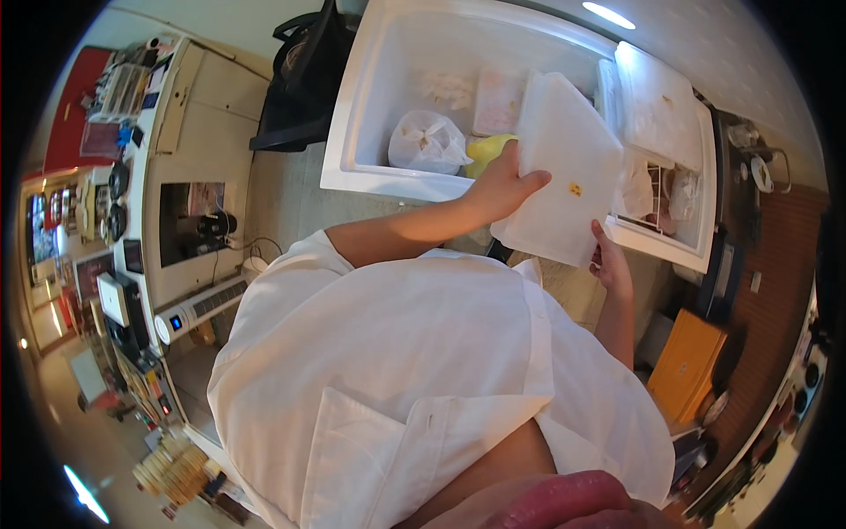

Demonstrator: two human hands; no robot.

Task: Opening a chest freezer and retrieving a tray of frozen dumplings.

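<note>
Both my hands hold a flat, frosted white plastic container or panel [570, 149], tilted over the front rim of an open white chest freezer [396, 184]. It bears a small yellow sticker. My left hand [505, 185] grips its left edge, thumb on the near face. At the lower right corner, my right hand [611, 261] pinches the edge; some of its fingers are hidden. Inside the freezer lie a knotted white plastic bag [428, 144], a yellow bag [486, 153] partly behind my left hand, and a flat pinkish pack [497, 102].
A similar white container [661, 109] rests at the freezer's right end, above a wire basket [654, 192] with bagged items. A black chair [297, 86] stands left of the freezer. Further left are a white cabinet [211, 106] and a tower fan [205, 307]. An orange box [687, 367] is at right.
</note>
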